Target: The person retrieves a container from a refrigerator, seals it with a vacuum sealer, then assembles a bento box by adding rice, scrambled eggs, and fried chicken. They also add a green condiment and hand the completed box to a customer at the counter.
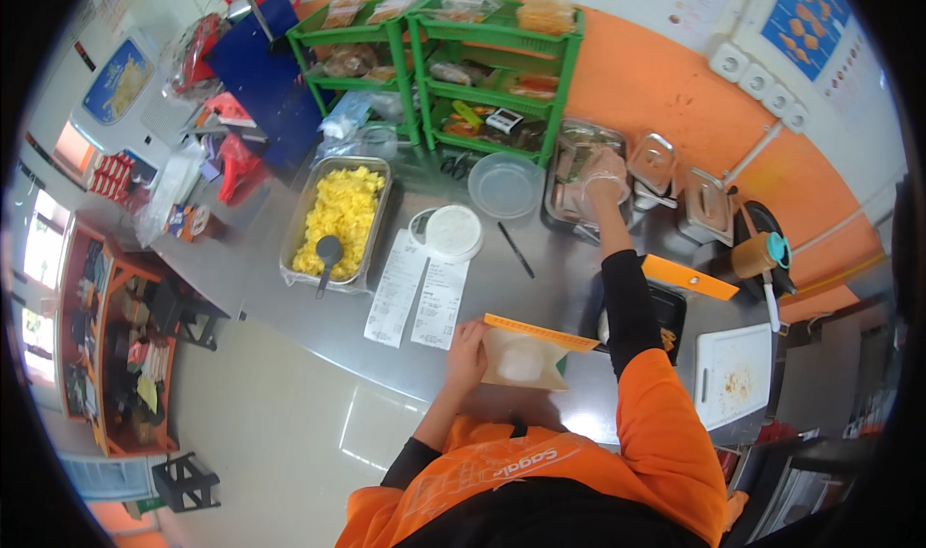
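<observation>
"Head view: what's the left hand doing?"

"Pinching the left corner of an open cream paper box with an orange rim, near the front edge of the grey metal bench. A white, rounded thing lies inside."

"And the right hand?"

"In a clear plastic glove, at a rectangular steel tray along the back edge. Its fingers are blurred; I can't tell whether they're gripping."

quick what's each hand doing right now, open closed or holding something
Left hand: holding the left end of the orange-edged paper container.
Right hand: gloved, at the metal tray; open or closed cannot be told.
</observation>
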Tool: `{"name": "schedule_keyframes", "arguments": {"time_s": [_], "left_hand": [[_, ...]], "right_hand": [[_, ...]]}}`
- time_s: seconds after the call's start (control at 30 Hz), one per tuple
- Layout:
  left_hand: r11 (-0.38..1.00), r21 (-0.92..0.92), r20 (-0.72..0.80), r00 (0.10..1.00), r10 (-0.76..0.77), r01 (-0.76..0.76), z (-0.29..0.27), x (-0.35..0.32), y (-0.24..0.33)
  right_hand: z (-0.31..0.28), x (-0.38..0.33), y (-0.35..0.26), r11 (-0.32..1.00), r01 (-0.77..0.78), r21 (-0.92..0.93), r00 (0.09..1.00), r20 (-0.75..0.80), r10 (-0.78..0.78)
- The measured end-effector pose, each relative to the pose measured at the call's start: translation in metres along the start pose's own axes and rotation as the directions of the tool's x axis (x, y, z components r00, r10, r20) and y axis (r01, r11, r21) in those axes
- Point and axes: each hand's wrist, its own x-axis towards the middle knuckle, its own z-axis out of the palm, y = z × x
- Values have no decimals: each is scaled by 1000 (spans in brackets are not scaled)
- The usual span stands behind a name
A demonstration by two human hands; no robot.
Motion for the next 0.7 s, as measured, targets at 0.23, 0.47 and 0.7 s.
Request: {"name": "schedule_keyframes", "arguments": {"time_s": [0.23,0.47,0.7], "left_hand": [[998,-49,12,999,30,-29,1,5,9],[999,-37,30,999,24,-23,4,3,5],[994,-85,-10,997,73,-74,3,4,7]], "right_hand": [[-2,39,55,954,262,-148,909,370,-192],[-84,-6,4,145,-601,786,791,560,245],[-192,-103,-17,158,-520,839,827,541,-155]]}}
